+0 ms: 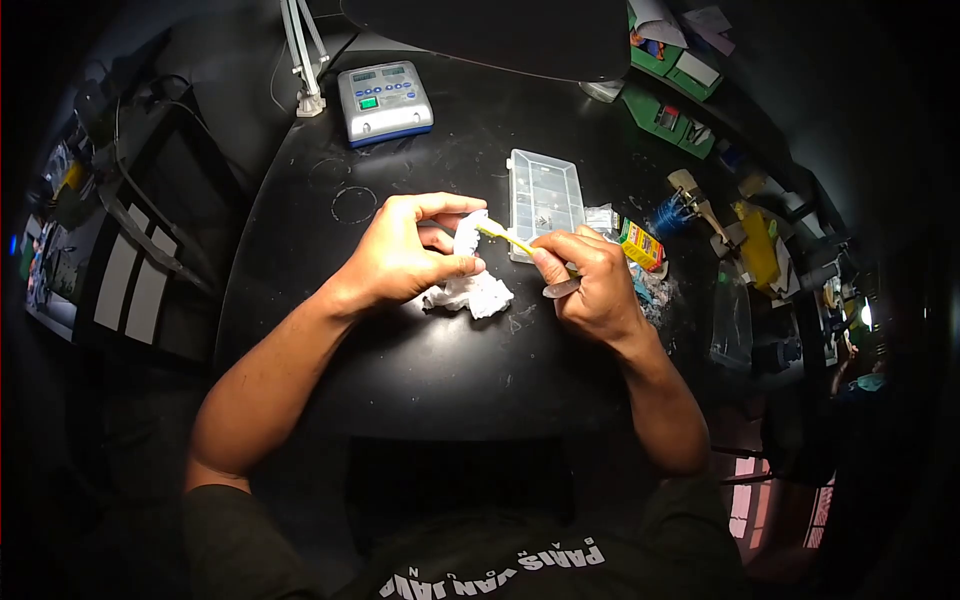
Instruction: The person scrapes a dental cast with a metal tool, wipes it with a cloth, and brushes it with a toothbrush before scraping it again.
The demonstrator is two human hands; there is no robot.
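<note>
My left hand [405, 250] pinches a small white bumpy piece [467, 234], curved like a dental cast, between thumb and fingers. In my right hand [595, 285] is a yellow toothbrush [516, 240], its bristled head against the upper edge of the white piece. A grey, rounded metal end [562, 289] also sticks out from under the right fingers; the rest of that tool is hidden. Below the left hand, crumpled white tissue [478, 296] lies on the black table.
A silver-blue control box [387, 100] stands at the back left beside a lamp arm [305, 60]. Behind my right hand lies a clear compartment case [545, 185]. Further right are a yellow-green small box [641, 246], a brush [697, 195] and green trays [668, 120].
</note>
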